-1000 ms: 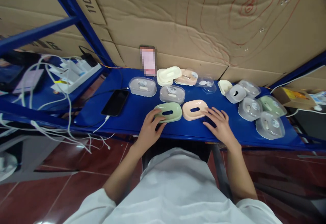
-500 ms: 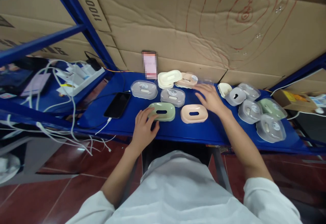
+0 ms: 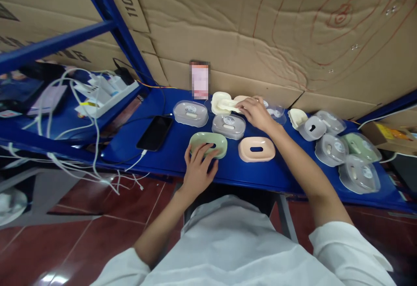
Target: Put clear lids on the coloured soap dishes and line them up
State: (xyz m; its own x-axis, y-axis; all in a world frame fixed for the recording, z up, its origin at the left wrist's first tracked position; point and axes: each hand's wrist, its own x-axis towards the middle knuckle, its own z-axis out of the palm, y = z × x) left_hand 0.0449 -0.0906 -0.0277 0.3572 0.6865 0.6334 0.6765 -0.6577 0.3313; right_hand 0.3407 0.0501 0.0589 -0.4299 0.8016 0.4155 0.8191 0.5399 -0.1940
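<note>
My left hand (image 3: 199,164) bends over a green soap dish (image 3: 222,143), its fingers across the slotted middle and its thumb by the near edge. With the fingertips of my right hand (image 3: 256,111), I pinch a cream plastic piece (image 3: 232,105), tilted over a cream soap dish (image 3: 219,98) at the back. A peach soap dish (image 3: 267,152) lies to the right of the green one. Just behind them rests a clear lid (image 3: 234,132) with a pale piece visible through it. Another peach dish (image 3: 241,99) is partly hidden behind my right hand.
A clear-lidded dish (image 3: 190,116) and a black phone (image 3: 154,133) lie at the left. Another phone (image 3: 200,82) leans on the cardboard wall (image 3: 221,30). Several lidded dishes (image 3: 360,173) cluster on the right. A power strip (image 3: 110,99) with white cables occupies the far left.
My right hand has moved left and taken hold of the cream piece, lifting it askew. My left hand has moved further over the green dish, which has shifted slightly left of the peach one.
</note>
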